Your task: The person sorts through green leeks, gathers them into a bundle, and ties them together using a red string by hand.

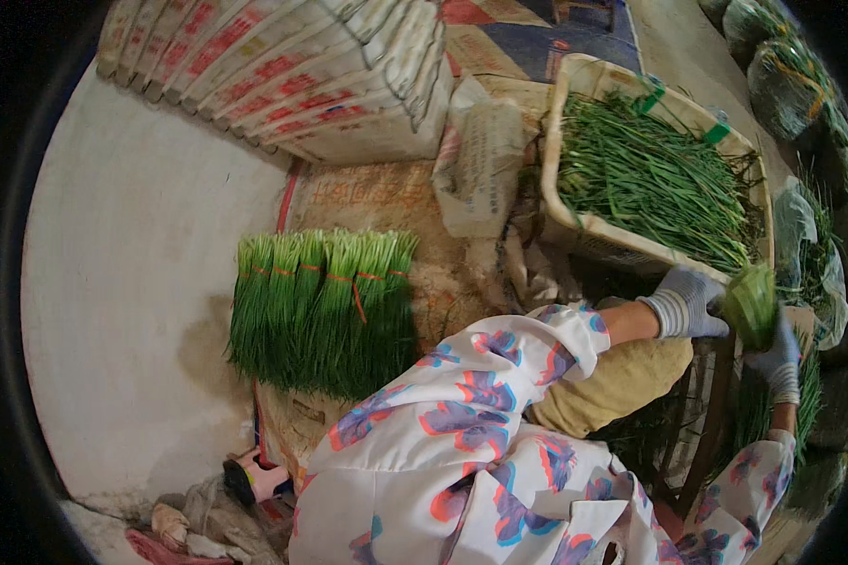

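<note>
At the right, a bunch of green chives (pixel 752 303) is held between my two gloved hands, its pale cut ends facing up. My left hand (pixel 690 301), in a grey-and-white striped glove, closes on its left side. My right hand (pixel 778 358), gloved alike, grips it from the right and below; part of its fingers is hidden behind the bunch. Just beyond my hands stands a cream plastic crate (pixel 553 160), heaped with loose chives (pixel 655 169). Off to the left, several bunches tied with orange bands (pixel 325 315) lie side by side in a row.
A row of stacked white foam boxes (pixel 283 75) stands at the far left beside the pale wall (pixel 151 282). An empty-looking sack (pixel 481 160) lies left of the crate. Plastic-wrapped bundles of greens (pixel 787 89) line the right edge. Crumpled cloths (pixel 203 523) lie at the near left.
</note>
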Tool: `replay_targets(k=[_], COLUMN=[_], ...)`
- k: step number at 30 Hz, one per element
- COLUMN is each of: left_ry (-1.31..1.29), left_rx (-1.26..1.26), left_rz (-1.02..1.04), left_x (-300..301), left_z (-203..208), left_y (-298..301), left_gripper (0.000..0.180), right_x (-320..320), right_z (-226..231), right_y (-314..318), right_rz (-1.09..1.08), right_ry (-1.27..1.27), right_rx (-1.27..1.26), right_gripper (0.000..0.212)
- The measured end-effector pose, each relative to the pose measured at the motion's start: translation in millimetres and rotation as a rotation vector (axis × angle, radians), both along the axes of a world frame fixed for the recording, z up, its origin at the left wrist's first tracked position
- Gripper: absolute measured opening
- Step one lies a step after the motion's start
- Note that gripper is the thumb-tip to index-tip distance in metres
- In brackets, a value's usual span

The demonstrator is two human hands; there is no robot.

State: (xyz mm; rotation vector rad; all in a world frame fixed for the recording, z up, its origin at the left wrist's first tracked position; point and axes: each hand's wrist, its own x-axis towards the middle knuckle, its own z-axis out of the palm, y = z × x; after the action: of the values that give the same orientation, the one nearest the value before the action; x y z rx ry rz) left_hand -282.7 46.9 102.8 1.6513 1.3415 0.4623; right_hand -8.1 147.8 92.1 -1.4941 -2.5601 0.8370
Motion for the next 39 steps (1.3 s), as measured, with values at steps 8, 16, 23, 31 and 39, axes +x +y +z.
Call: replay_targets(k=[8, 16, 23, 31, 39], left_ry=[-0.402, -0.492, 0.136, 1.184, 0.723], left_rx=[0.771, 1.184, 0.711, -0.54, -0.612], left_rz=[0.408, 0.663, 1.266, 1.355, 0.302], left_x=[-27.2, -269.3, -377.2, -446.0, -434.6], left_z=[82.2, 83.8, 58.2, -64.3, -229.4], left_y=[-24.6, -208.8, -446.5, -503.4, -409.9], left_gripper=[0.129, 0.081, 0.078, 0.112, 0.075], right_x=[-139.7, -394.7, -395.0, -362.1, -264.3], right_z=[194.4, 217.7, 178.7, 146.8, 146.7], right_y=[-19.3, -245.0, -208.9, -174.9, -162.6], right_rz=[0.291, 0.826, 0.722, 0.532, 0.364], right_ry=[0.539, 0.875, 0.82, 0.688, 0.56], right_rx=[0.567, 0.396, 0.161, -0.079, 0.058], right_gripper=[0.06, 0.087, 0.077, 0.073, 0.074])
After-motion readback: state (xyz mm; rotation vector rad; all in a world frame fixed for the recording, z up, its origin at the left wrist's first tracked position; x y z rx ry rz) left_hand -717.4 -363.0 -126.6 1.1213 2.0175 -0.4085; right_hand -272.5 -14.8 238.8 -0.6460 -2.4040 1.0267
